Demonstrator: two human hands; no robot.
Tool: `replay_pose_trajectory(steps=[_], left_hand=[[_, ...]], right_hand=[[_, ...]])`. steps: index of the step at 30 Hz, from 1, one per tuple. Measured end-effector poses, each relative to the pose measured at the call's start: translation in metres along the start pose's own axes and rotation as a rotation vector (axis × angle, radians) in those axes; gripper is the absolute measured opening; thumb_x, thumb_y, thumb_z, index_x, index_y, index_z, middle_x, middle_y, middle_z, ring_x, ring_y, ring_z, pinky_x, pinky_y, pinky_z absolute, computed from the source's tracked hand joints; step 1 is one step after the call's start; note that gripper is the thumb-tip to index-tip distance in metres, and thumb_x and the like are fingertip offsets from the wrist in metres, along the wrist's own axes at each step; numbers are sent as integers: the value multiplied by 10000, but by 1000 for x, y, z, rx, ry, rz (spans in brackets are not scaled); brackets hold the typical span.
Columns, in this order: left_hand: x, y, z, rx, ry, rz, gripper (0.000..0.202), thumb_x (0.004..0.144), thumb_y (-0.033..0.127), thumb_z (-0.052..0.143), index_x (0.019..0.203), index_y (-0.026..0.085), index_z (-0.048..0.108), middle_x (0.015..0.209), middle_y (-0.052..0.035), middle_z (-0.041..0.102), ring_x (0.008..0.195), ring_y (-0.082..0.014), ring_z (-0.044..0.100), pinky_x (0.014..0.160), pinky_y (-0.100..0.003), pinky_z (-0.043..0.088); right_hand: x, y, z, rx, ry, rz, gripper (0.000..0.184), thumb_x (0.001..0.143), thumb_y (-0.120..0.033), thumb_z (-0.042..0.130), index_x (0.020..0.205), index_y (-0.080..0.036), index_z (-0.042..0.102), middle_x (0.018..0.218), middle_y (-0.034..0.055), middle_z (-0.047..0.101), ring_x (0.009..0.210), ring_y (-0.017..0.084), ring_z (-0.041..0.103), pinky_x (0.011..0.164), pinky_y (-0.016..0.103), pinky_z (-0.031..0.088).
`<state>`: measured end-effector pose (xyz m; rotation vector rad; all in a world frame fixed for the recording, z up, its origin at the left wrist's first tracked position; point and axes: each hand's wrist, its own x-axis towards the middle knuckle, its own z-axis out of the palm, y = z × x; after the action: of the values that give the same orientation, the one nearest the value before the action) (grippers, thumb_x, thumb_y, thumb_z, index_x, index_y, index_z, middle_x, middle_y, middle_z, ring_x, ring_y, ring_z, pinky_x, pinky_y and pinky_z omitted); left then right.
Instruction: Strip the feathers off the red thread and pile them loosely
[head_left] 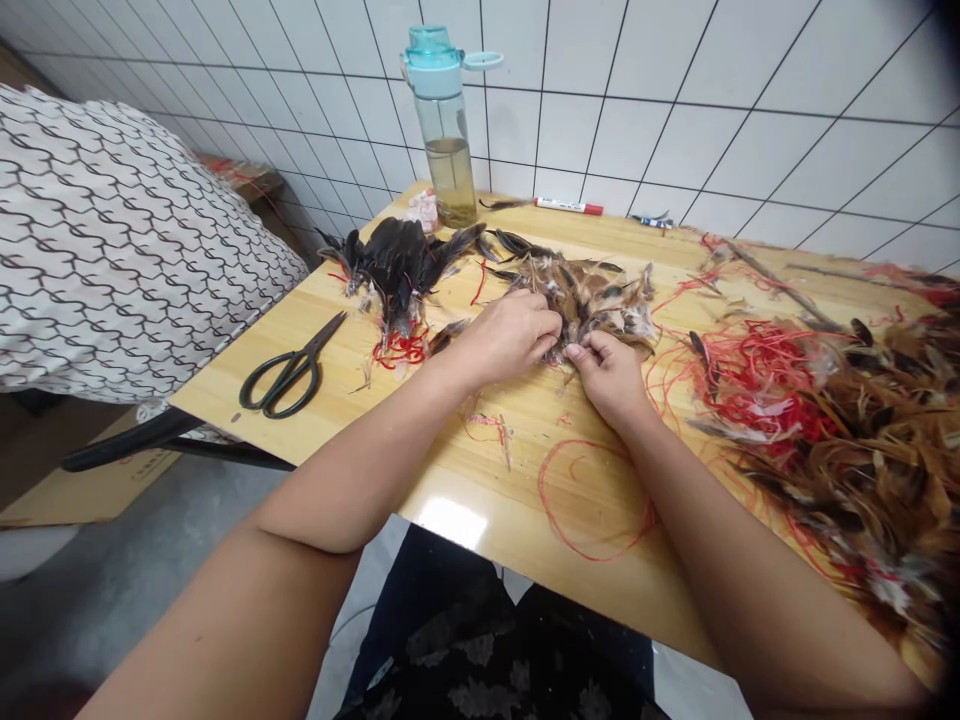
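Note:
Both of my hands work at a small heap of brown and dark feathers (611, 290) on the wooden table. My left hand (514, 335) has its fingers curled down into the near left side of the heap, and what lies under the fingertips is hidden. Close beside it, my right hand (611, 375) pinches at the heap's near edge with thumb and forefinger, apparently on feathers. Left of the heap lies a bunch of black feathers (401, 262) with red thread (401, 347) at its base. Black-handled scissors (289, 375) rest near the table's left edge.
A large pile of brown feathers (885, 440) and tangled red string (772, 370) cover the right side. Along the tiled wall stand a water bottle (450, 150) and a red-capped marker (568, 206). A patterned cloth-covered bulk (127, 240) borders the table's left.

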<state>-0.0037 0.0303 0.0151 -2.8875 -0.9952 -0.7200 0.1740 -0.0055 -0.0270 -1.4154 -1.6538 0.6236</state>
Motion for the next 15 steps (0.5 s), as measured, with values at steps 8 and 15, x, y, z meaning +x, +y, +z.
replay_pose_trajectory(steps=[8,15], left_hand=[[0,4,-4,87,-26,21,264,913,236,479,759,151,675,751,-75,600,775,-188,530,712,-308,411],[1,9,-5,108,-47,54,257,909,234,492,744,155,672,747,-67,595,754,-177,522,699,-302,402]], right_hand=[[1,1,1,12,-10,6,171,763,-280,576,629,-208,497,595,-22,436,612,141,406,592,281,310],[1,2,2,-22,-21,-2,154,750,-286,590,636,-205,526,620,-6,482,630,153,438,605,291,329]])
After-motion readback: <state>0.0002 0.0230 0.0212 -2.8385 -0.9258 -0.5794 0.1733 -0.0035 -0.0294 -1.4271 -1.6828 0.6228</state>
